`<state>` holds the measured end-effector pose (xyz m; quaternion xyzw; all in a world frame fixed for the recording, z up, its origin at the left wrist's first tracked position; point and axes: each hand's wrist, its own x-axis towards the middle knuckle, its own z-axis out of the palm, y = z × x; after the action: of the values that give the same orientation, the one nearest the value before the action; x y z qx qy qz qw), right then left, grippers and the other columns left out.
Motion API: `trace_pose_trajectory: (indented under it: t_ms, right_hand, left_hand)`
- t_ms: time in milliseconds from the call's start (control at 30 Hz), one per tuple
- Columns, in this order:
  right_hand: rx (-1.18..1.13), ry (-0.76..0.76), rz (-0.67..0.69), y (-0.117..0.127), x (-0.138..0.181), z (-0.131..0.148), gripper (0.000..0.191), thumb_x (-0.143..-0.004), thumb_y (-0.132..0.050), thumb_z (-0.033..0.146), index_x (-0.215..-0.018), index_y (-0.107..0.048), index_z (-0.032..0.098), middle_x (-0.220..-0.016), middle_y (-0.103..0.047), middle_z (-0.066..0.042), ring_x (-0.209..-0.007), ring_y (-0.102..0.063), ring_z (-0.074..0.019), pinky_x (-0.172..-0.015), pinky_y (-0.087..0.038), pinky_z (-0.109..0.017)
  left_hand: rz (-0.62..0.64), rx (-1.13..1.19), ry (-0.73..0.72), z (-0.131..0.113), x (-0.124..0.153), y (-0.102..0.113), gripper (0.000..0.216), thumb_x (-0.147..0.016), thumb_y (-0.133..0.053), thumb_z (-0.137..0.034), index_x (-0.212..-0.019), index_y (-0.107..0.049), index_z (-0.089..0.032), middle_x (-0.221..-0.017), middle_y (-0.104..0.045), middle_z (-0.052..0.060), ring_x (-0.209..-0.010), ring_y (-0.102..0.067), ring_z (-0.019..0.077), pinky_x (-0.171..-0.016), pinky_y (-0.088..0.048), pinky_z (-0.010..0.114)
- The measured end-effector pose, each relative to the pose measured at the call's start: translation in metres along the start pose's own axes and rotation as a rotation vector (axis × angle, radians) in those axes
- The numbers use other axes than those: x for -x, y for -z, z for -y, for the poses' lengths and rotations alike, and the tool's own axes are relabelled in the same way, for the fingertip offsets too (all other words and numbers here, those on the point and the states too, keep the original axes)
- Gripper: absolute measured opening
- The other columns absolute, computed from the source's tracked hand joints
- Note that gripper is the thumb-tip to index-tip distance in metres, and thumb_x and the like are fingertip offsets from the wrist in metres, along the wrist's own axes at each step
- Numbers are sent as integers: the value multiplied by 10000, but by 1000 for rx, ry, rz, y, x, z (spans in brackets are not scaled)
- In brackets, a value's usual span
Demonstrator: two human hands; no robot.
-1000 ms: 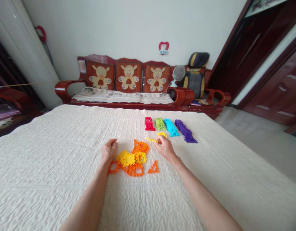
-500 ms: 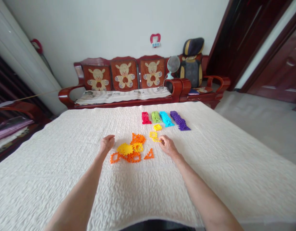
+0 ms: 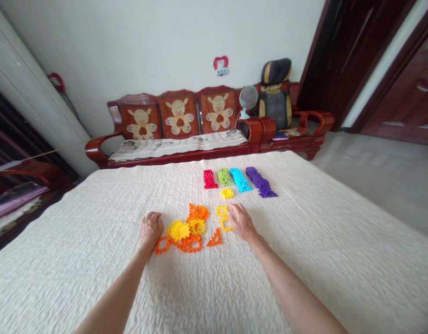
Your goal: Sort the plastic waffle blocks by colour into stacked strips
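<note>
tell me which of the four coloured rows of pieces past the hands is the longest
The purple row, at the right end. It reaches nearer the person than the red row, green row and blue row beside it.

Quilt (image 3: 304, 260): cream-white, wavy stitched texture all over. Loose pile (image 3: 186, 232): orange triangles mixed with yellow squares. Open-frame pieces (image 3: 222, 212): yellow. Small stack (image 3: 226, 193): yellow. Beyond lie the red row (image 3: 209, 179), green row (image 3: 224, 177), cyan row (image 3: 239, 179) and purple row (image 3: 260, 182). Bench (image 3: 95, 146): dark red wood. Cushions (image 3: 179, 116): rust-brown with a cream bear print.
</note>
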<state>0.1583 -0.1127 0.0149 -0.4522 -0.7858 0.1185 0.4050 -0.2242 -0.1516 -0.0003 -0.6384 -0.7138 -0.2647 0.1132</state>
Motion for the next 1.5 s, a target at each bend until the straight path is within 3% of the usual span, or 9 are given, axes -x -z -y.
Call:
trace_pose_trajectory:
  t_ms: [100, 300, 533, 700, 867, 1267, 1500]
  right_hand:
    - [52, 38, -87, 4, -17, -11, 304, -862, -440, 160, -1126, -591, 162, -1109, -600, -117, -1089, -530, -223, -979, -431, -371]
    - [239, 79, -9, 1, -55, -45, 356, -797, -477, 92, -1122, -613, 148, -1233, -565, -127, -1165, -488, -243, -1034, -387, -395]
    - [184, 106, 14, -11, -65, -56, 274, -817, -475, 119, -1030, -642, 165, -1225, -581, -126, -1163, -500, -238, -1024, -392, -408]
    - [-81, -21, -133, -15, -69, -64, 252, -860, -439, 225, -1012, -634, 181, -1132, -641, -117, -1111, -556, -225, -1009, -414, -392]
    - [-137, -191, -225, -17, -72, -74, 375, -909, -339, 336, -1114, -608, 175, -1056, -677, -119, -987, -619, -225, -891, -478, -372]
    - [-216, -349, -158, -3, -65, -73, 374, -837, -395, 348, -1041, -660, 180, -798, -707, -31, -710, -628, -176, -666, -486, -272]
    - [-203, -298, -144, -3, -83, -76, 328, -800, -483, 344, -1014, -667, 177, -976, -715, -61, -814, -645, -180, -750, -510, -296]
  left_hand:
    - [-9, -5, -2, 2, -1, -1, 306, -813, -381, -169, -928, -663, -135, -1002, -668, 108, -956, -597, 229, -911, -431, 394]
    - [-20, 15, -24, 7, 0, -3, 302, -820, -387, -163, -932, -666, -132, -1020, -662, 113, -946, -600, 221, -899, -438, 384]
    - [-22, 11, 7, 8, 2, -5, 299, -829, -398, -181, -934, -676, -150, -1043, -661, 95, -951, -600, 221, -912, -450, 383]
    - [-13, 2, 25, 8, 2, -5, 298, -836, -402, -188, -952, -676, -160, -1058, -659, 82, -958, -594, 224, -913, -451, 379]
    - [-1, -4, 5, 11, 2, -5, 297, -837, -405, -204, -956, -672, -157, -1063, -657, 88, -972, -597, 221, -929, -443, 377]
    - [10, -15, 30, 8, 1, -2, 302, -838, -395, -222, -952, -672, -177, -1070, -650, 76, -965, -583, 223, -927, -435, 374]
    - [-11, 7, 22, 7, 1, -2, 295, -836, -391, -228, -933, -665, -174, -1046, -657, 85, -946, -592, 230, -911, -443, 393]
